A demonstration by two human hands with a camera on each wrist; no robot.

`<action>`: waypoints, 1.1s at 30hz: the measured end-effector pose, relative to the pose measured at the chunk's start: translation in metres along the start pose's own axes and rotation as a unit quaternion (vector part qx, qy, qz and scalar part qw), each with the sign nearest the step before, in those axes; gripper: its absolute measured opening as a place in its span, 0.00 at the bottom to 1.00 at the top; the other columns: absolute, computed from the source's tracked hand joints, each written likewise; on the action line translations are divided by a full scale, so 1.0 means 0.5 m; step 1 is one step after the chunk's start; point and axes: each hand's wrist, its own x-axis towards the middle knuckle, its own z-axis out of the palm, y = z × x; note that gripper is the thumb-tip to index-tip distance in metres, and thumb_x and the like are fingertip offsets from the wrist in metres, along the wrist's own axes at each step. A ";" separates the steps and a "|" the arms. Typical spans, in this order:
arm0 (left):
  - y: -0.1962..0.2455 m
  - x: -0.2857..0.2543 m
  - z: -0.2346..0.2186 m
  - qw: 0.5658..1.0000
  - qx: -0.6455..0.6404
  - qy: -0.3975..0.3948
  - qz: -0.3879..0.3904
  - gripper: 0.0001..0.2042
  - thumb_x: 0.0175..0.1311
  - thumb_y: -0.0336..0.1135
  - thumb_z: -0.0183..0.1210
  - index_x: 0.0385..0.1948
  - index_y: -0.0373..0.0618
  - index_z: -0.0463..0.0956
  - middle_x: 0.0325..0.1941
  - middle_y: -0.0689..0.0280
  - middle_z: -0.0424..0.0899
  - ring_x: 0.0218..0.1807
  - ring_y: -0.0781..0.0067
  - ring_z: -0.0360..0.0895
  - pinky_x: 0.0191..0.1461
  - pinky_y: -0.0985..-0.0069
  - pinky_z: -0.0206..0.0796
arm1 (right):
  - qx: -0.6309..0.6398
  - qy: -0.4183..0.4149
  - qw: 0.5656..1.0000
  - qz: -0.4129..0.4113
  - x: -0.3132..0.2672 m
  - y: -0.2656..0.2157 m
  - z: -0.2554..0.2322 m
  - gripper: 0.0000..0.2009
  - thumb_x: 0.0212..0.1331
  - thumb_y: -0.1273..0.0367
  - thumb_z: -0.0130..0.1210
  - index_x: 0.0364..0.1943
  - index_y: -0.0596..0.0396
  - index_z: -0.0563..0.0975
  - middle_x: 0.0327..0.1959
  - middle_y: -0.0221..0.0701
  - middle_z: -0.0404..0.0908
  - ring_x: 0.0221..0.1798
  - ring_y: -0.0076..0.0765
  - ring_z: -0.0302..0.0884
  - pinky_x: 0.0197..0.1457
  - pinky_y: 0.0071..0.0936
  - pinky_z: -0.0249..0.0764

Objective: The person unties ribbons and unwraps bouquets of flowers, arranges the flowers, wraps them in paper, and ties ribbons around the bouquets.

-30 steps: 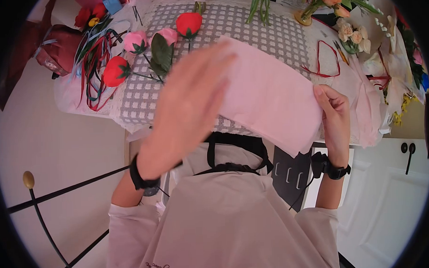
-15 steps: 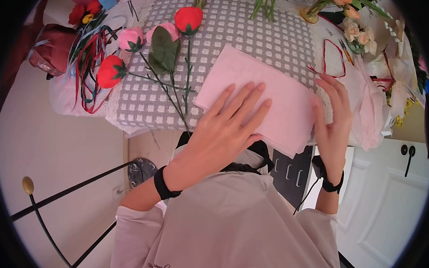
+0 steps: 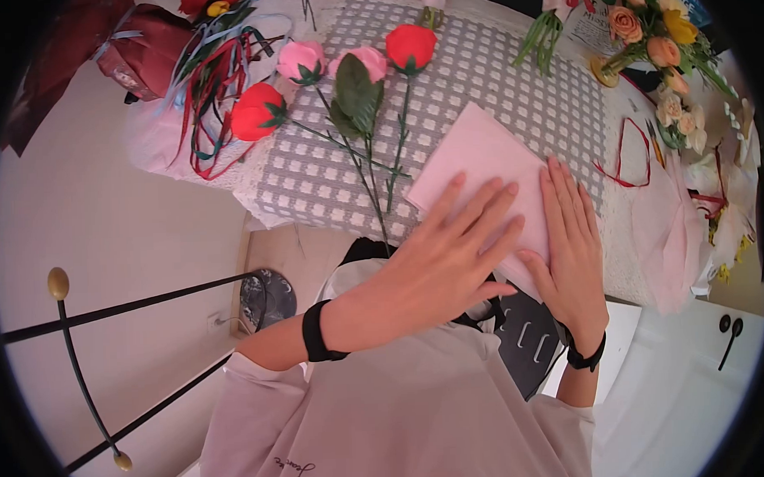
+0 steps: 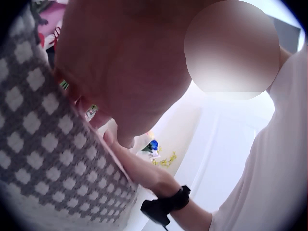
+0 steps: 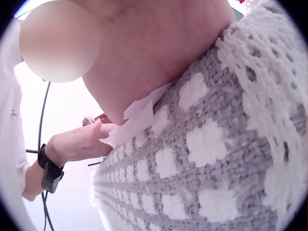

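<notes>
A folded pink sheet [image 3: 480, 147] lies on the grey and white checked cloth [image 3: 304, 186] near the table's front edge. My left hand [image 3: 433, 253] rests on its left and lower part with fingers spread. Along its right side my right hand [image 3: 572, 249] lies flat, fingers straight and together, thumb out toward the left hand. In the right wrist view a pale edge of the sheet [image 5: 139, 118] shows under the right hand [image 5: 154, 53]. The left wrist view has the left hand [image 4: 125, 62] over the sheet's thin edge, with the fingertips partly hidden.
Left of the sheet lie red roses [image 3: 256, 112] and pink roses [image 3: 302, 60] with green stems. Tangled ribbons [image 3: 213, 101] are at the far left. On the right are a red ribbon loop [image 3: 636, 154], pink wrapping [image 3: 668, 237] and an orange bouquet [image 3: 666, 52].
The left hand has come down onto the sheet. The right hand has let go of the sheet's right edge and moved onto it, lying flat. The head view has shifted, moving the table contents rightward.
</notes>
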 end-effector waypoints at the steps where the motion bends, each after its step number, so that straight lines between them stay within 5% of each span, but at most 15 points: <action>1: -0.003 -0.006 -0.014 0.999 -0.049 -0.004 0.003 0.35 0.59 0.46 0.71 0.67 0.39 0.72 0.79 0.50 0.63 0.80 0.47 0.61 0.82 0.47 0.52 | 0.003 -0.003 1.000 0.009 -0.001 0.000 -0.001 0.44 0.64 0.53 0.59 0.79 0.64 0.57 0.83 0.47 0.55 0.85 0.56 0.50 0.85 0.52 0.47; 3: -0.007 -0.013 -0.065 0.995 -0.094 0.030 -0.002 0.27 0.60 0.38 0.71 0.61 0.40 0.77 0.72 0.51 0.73 0.71 0.45 0.72 0.72 0.57 0.68 | 0.010 -0.004 1.000 0.018 -0.002 -0.002 -0.004 0.44 0.64 0.53 0.59 0.79 0.64 0.57 0.83 0.47 0.55 0.85 0.56 0.50 0.85 0.52 0.46; 4: -0.019 -0.025 -0.086 0.995 -0.091 0.029 -0.003 0.27 0.60 0.38 0.71 0.61 0.40 0.77 0.72 0.51 0.73 0.71 0.45 0.72 0.72 0.57 0.68 | 0.005 -0.008 0.999 0.033 -0.002 -0.003 -0.004 0.43 0.65 0.54 0.59 0.79 0.64 0.57 0.83 0.47 0.54 0.85 0.55 0.49 0.85 0.52 0.46; 8: -0.075 -0.083 -0.135 0.954 -0.025 0.205 -0.218 0.11 0.65 0.24 0.64 0.49 0.39 0.84 0.47 0.56 0.84 0.43 0.60 0.81 0.48 0.67 0.73 | -0.019 0.005 0.998 0.062 0.007 -0.001 0.006 0.41 0.68 0.56 0.58 0.79 0.64 0.57 0.84 0.47 0.54 0.86 0.54 0.49 0.85 0.52 0.45; 11: -0.122 -0.106 -0.141 0.931 -0.013 0.232 -0.281 0.11 0.67 0.22 0.61 0.49 0.36 0.83 0.40 0.58 0.84 0.36 0.69 0.80 0.43 0.73 0.72 | -0.031 0.024 0.997 0.065 0.023 0.004 0.016 0.39 0.70 0.58 0.57 0.79 0.65 0.58 0.83 0.47 0.54 0.85 0.54 0.50 0.85 0.52 0.46; 18: -0.130 -0.065 -0.108 0.934 -0.043 0.218 -0.279 0.08 0.69 0.23 0.61 0.47 0.36 0.82 0.34 0.62 0.81 0.29 0.75 0.74 0.35 0.75 0.67 | -0.005 0.060 0.995 0.079 0.036 0.005 0.022 0.36 0.69 0.60 0.58 0.77 0.66 0.61 0.82 0.48 0.58 0.85 0.55 0.51 0.85 0.52 0.46; 21: -0.124 -0.033 -0.113 0.910 -0.073 0.213 -0.348 0.07 0.66 0.30 0.67 0.42 0.40 0.83 0.33 0.56 0.81 0.27 0.62 0.77 0.32 0.66 0.67 | -0.005 0.084 0.992 0.090 0.027 0.007 0.027 0.35 0.69 0.61 0.58 0.76 0.66 0.63 0.81 0.48 0.60 0.84 0.54 0.53 0.85 0.52 0.46; 24: -0.130 -0.026 -0.107 0.915 0.012 0.221 -0.337 0.10 0.64 0.34 0.71 0.40 0.38 0.82 0.33 0.56 0.81 0.26 0.66 0.77 0.29 0.69 0.66 | -0.006 0.097 0.990 0.101 0.027 0.006 0.028 0.34 0.69 0.61 0.58 0.75 0.67 0.64 0.80 0.48 0.61 0.84 0.54 0.54 0.85 0.52 0.46; 26: -0.123 -0.027 -0.110 0.904 -0.086 0.217 -0.359 0.13 0.61 0.32 0.73 0.41 0.36 0.81 0.31 0.67 0.79 0.26 0.82 0.69 0.30 0.79 0.60 | -0.004 0.100 0.990 0.104 0.027 0.006 0.030 0.34 0.69 0.61 0.58 0.75 0.67 0.64 0.80 0.48 0.62 0.84 0.54 0.55 0.85 0.53 0.45; 33: -0.132 -0.052 -0.090 0.866 -0.189 0.276 -0.371 0.11 0.64 0.27 0.71 0.44 0.36 0.81 0.32 0.70 0.82 0.29 0.86 0.76 0.31 0.83 0.62 | -0.002 0.101 0.990 0.098 0.023 0.009 0.031 0.34 0.70 0.61 0.58 0.74 0.68 0.64 0.80 0.48 0.62 0.83 0.55 0.55 0.85 0.53 0.45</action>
